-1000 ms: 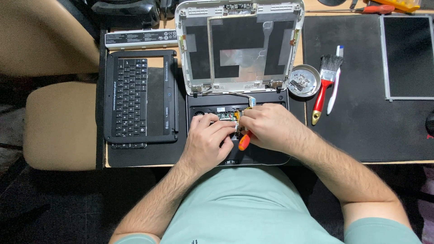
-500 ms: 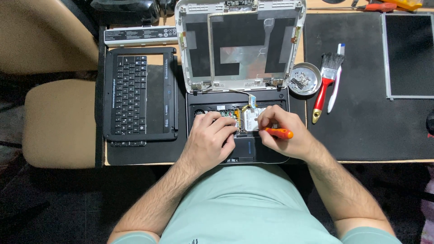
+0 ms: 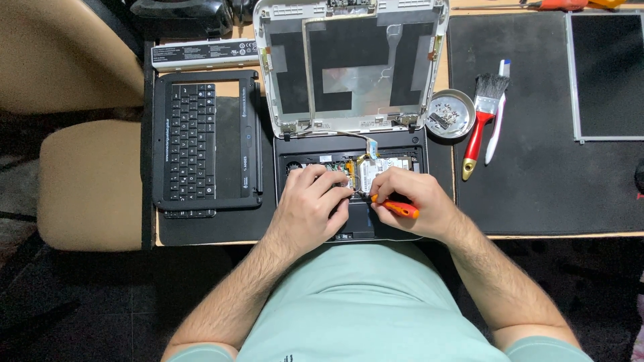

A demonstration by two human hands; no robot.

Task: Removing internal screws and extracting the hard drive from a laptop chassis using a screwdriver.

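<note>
An orange-handled screwdriver (image 3: 397, 208) is gripped in the closed right hand (image 3: 409, 201), its tip set inside the opened laptop base (image 3: 349, 184) on the bench. The base is steadied by the left hand (image 3: 312, 208), fingers curled and holding nothing. The tip is best kept upright and pressed firmly.

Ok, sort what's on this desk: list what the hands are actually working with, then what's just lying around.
In hand:
- opened laptop base, left hand resting on it
- orange-handled screwdriver, held by right hand
- silver drive at the tip

Lying about:
- detached keyboard panel
- battery pack
- metal dish of screws
- red-handled brush
- white pen
- loose screen panel
</note>
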